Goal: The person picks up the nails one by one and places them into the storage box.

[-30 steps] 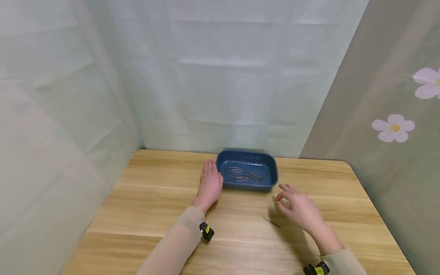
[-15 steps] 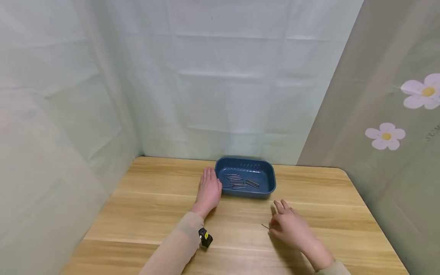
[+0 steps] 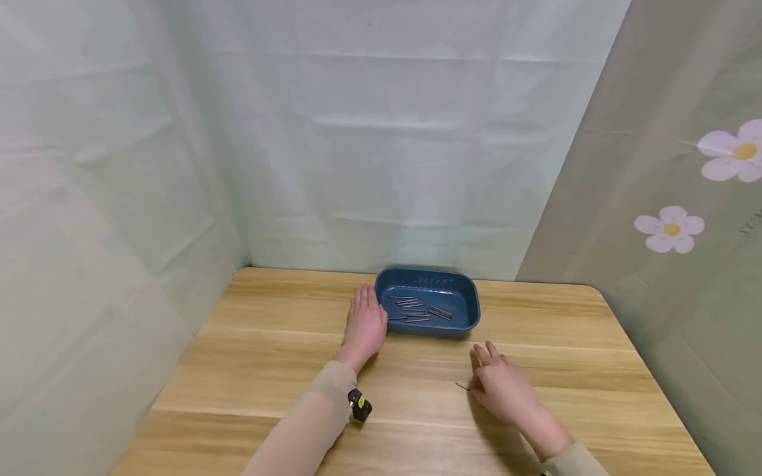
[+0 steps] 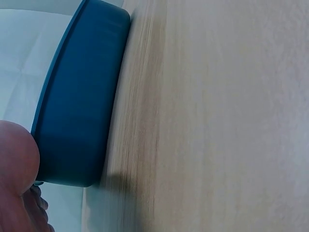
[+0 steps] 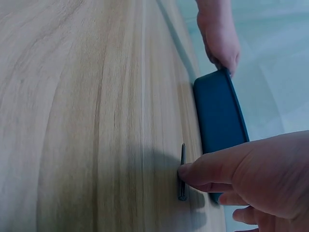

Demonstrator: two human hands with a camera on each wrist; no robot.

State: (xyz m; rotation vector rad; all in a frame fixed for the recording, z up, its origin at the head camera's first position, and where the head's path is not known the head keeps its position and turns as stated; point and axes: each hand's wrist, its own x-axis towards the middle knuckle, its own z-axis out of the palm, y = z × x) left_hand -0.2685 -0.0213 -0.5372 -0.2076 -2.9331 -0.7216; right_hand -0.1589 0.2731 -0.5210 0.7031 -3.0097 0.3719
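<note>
My right hand [image 3: 506, 390] is low over the wooden table, pinching a thin dark metal nail [image 5: 182, 193] between thumb and forefinger. Its other fingers spread outward in the head view. The nail appears to lie on or just at the tabletop, one end poking out left of the fingertips. My left hand [image 3: 364, 328] rests against the left side of a blue plastic bin [image 3: 427, 329], fingers straight along it and thumb by the near corner. Inside the bin are several similar nails [image 3: 411, 309], in a loose group at left and a small bundle [image 3: 440, 313] nearer the middle.
The wooden table [image 3: 268, 383] has its far edge close behind the bin. Pale cloth [image 3: 405, 165] hangs behind and on the left; a grey-green cloth with white flowers [image 3: 669, 229] hangs on the right. A black wrist camera [image 3: 360, 405] sits on the left sleeve.
My right hand has come down and toward me onto the nail lying on the table, and its thumb and forefinger now pinch it. The left hand stays against the bin.
</note>
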